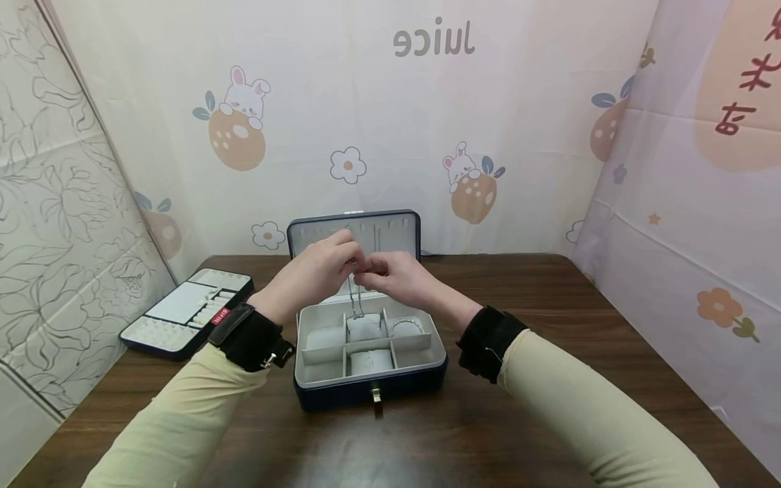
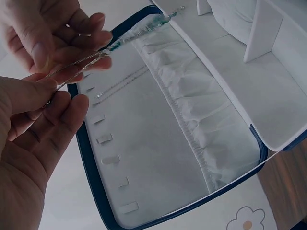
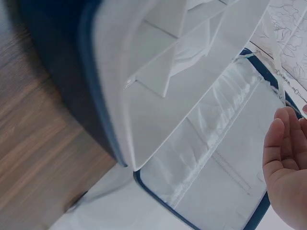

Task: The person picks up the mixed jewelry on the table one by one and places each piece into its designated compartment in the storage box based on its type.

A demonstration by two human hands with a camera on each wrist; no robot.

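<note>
A thin silver necklace (image 1: 358,305) hangs from both hands above the open jewelry box (image 1: 372,378). My left hand (image 1: 320,274) pinches the chain (image 2: 76,67) between thumb and fingers. Beside it, the fingers of my right hand (image 1: 403,276) are bent at the chain, which crosses the fingertips in the left wrist view. A beaded, blue-green part (image 2: 139,36) hangs farther along. In the right wrist view my right hand (image 3: 288,165) partly hides the chain. Behind both hands stands the raised lid (image 1: 399,234), with another chain (image 2: 122,84) lying along its inner face.
Compartments in the box hold a white cushion (image 1: 365,329), a second cushion (image 1: 371,362) and a bracelet (image 1: 407,325) on another one. A flat tray (image 1: 183,305) with a white ring-roll section lies at the left of the wooden table (image 1: 488,420). A patterned curtain hangs behind.
</note>
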